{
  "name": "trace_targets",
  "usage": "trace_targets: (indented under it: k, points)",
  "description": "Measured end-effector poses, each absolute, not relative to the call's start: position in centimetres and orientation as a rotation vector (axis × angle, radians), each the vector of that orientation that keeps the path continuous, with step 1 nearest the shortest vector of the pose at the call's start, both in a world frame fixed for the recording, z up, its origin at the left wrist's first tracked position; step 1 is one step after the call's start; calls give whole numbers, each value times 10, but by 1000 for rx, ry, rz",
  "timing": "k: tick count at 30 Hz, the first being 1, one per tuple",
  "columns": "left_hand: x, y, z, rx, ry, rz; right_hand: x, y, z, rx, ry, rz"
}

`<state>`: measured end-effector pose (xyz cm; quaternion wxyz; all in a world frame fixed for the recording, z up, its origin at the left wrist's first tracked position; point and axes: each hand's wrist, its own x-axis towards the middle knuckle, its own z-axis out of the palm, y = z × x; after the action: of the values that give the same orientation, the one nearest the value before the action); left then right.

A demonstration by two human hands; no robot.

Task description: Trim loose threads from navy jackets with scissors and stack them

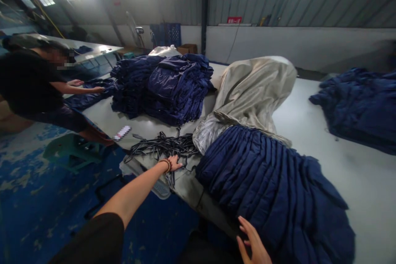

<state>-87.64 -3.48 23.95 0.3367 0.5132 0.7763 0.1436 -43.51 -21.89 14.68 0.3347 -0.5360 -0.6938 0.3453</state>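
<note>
Straps [163, 145]: heaped at the worktop's [301, 111] near edge; likely light, limp, tangle-prone; pinch one loose end.
Left hand [175, 162]: at straps, grip unclear.
Right hand [253, 242]: empty, loosely spread, beside navy fabric [262, 173].

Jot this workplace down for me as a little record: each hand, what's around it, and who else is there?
Left hand: at the near edge of heaped dark strips
Right hand: open, beside a row of navy pieces
Behind the row: pale grey cloth
Behind the strips: navy stack
Surface: pale table
Also present: person in dark top, at left
</note>
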Motion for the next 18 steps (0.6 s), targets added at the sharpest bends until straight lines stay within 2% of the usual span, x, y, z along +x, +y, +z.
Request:
trace_targets:
  k: [5, 9, 13, 18]
  points:
    - [-821, -79, 184, 1445, 1911, 448, -411, -243, 136, -1572, -1639, 998]
    - [-763, -98, 171, 1586, 1845, 600, -370, -276, 119, -1951, -1369, 932]
    - [-685, -102, 201, 1904, 1637, 953, -313, -318, 104, -2217, -987, 844]
    - [-569, -80, 263, 2236, 1365, 889, -244, -356, 92, -2324, -724, 777]
